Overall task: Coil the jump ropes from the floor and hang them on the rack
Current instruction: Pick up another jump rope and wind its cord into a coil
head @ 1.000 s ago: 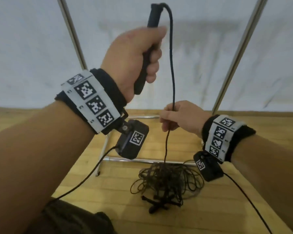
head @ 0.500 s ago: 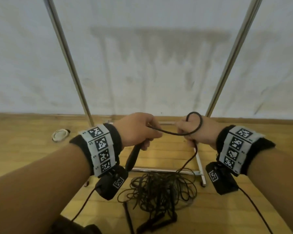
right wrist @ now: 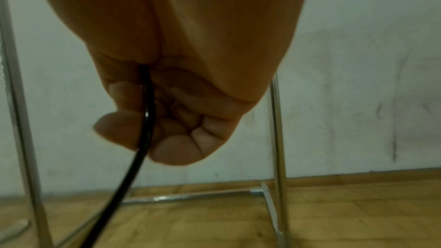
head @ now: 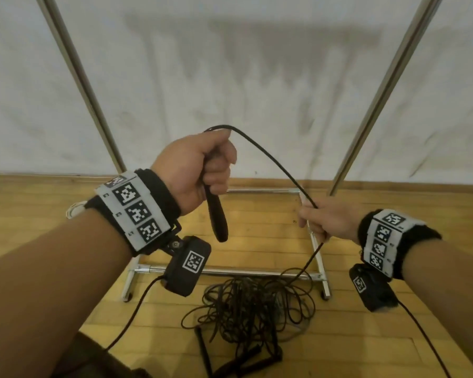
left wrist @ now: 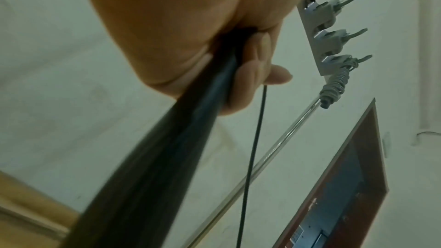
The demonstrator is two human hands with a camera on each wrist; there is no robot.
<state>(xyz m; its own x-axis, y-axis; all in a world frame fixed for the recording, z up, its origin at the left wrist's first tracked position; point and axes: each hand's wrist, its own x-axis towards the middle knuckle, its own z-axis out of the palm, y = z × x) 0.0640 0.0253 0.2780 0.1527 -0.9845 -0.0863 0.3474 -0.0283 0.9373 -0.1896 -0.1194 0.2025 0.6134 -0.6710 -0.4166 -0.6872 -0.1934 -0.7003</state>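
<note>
Both fists closed, my left hand (head: 195,166) round the handle (head: 216,216) at frame centre, my right hand (head: 327,219) round the cord (head: 273,156), I should gather even loops without snagging the tangle (head: 253,306) at lower centre.

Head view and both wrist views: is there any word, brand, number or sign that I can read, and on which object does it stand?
No readable words, brands or numbers in any view.
Left wristband: black-and-white square code markers only, no letters.
Right wristband: the same kind of markers.
Left wrist camera and right wrist camera: one code marker each.
Panel in the left wrist view: pale label patches, too blurred to read.
Jump rope handle: no print visible.
</note>
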